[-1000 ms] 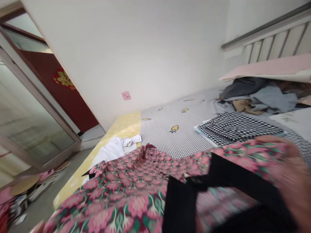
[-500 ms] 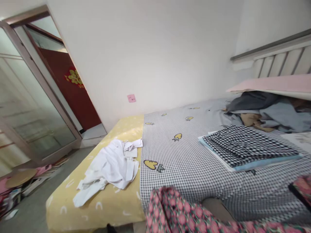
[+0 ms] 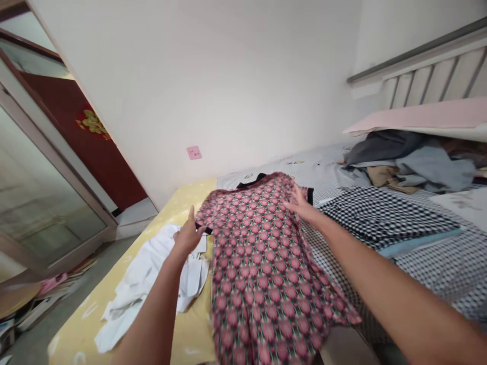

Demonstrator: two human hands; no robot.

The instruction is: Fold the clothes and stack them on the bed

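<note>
A short-sleeved top point(image 3: 262, 253) with a pink floral print and black collar and cuffs lies spread out, collar toward the wall. Its lower part reaches the bottom of the view. My left hand point(image 3: 188, 234) is beside the cuff of the left sleeve, fingers apart and holding nothing. Over at the other shoulder, my right hand point(image 3: 302, 205) rests on the fabric with its fingers spread. A crumpled white garment point(image 3: 148, 279) lies under and beyond my left forearm.
The bed has a yellow cover point(image 3: 190, 200) and a checked sheet point(image 3: 422, 274). Black-and-white checked folded cloth point(image 3: 376, 218) lies to the right, near heaped clothes point(image 3: 414, 157) under a pink board-like piece point(image 3: 426, 114). Books and other items are on the floor at left.
The floral top, earlier bunched at the bottom edge, is now spread over the bed. Both hands have come into view at its sleeves. The view has shifted slightly right.
</note>
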